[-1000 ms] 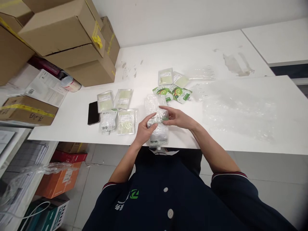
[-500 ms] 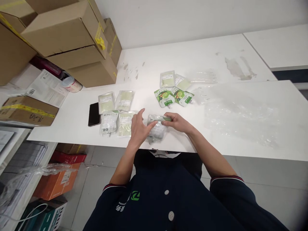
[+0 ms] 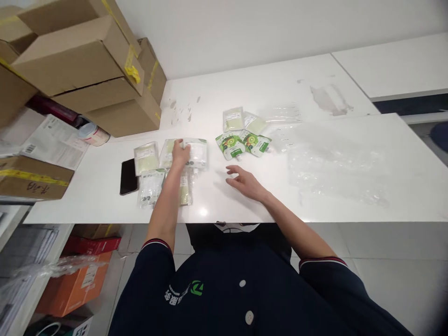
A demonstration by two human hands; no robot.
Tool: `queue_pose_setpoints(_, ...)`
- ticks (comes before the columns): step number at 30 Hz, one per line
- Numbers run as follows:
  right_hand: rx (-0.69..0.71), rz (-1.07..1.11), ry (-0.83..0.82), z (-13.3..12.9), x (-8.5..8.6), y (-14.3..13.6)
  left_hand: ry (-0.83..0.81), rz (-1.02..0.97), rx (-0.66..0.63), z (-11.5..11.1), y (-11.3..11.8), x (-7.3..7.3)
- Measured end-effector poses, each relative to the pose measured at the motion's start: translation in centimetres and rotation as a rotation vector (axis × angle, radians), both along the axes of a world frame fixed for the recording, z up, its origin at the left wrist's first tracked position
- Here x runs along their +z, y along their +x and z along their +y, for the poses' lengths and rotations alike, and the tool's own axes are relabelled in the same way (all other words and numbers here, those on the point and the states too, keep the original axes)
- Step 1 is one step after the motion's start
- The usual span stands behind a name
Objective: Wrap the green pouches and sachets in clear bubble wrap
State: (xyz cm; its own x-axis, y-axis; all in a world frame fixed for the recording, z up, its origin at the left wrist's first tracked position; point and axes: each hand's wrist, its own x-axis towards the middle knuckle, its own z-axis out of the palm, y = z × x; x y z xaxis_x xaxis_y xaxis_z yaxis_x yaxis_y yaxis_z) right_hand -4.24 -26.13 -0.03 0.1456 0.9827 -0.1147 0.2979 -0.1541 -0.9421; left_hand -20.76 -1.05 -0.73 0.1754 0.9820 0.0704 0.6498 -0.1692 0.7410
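My left hand (image 3: 180, 155) is closed on the edge of a wrapped pouch (image 3: 198, 153) with a printed white back, over the upper part of the left group. Under and beside it lie a pale green packet (image 3: 168, 150), another pale green packet (image 3: 146, 157) and a wrapped pouch (image 3: 151, 186). My left forearm partly covers a further packet (image 3: 185, 189). Over the bare table my right hand (image 3: 247, 182) is open, fingers apart, holding nothing. Ahead of it lie two green fruit-print spout pouches (image 3: 231, 145) and two pale packets (image 3: 233, 119).
Clear plastic bags (image 3: 336, 172) spread across the right of the white table (image 3: 224, 205). A black phone (image 3: 129, 177) lies at the left. Cardboard boxes (image 3: 80, 70) are stacked at the back left, with a can (image 3: 94, 134) beside them.
My left hand has carried the wrapped pouch forward and left onto the packet group. My right hand has let go of it and stays over the table. The view has shifted slightly.
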Motion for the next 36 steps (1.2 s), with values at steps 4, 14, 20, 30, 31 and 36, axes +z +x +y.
queue_pose_setpoints(4, -0.084, -0.039, -0.075, -3.8, -0.2, 1.9, 0.126, 0.441, 0.071, 2.4, 0.1, 0.5)
queue_pose_setpoints(14, -0.713, -0.879, -0.214, -6.8, 2.2, 15.2, 0.320, 0.528, 0.023, 0.6, -0.9, 2.1)
queue_pose_setpoints(20, -0.721, -1.085, -0.527, -7.0, 1.2, 22.6, 0.446, 0.388, -0.129, -5.1, -2.3, 4.8)
queue_pose_setpoints(30, -0.910, -0.252, 0.296, -7.7, 5.0, 14.9, -0.014, -0.333, -0.413, -15.8, 1.3, 3.5)
queue_pose_setpoints(31, -0.846, -0.167, 0.305, -7.1, 4.9, 12.9, -0.137, -0.437, -0.444, -16.8, 2.3, 3.2)
queue_pose_setpoints(36, -0.496, 0.056, 0.194, -4.2, 3.4, 4.4, -0.565, -0.724, -0.471, -19.5, 5.6, 2.8)
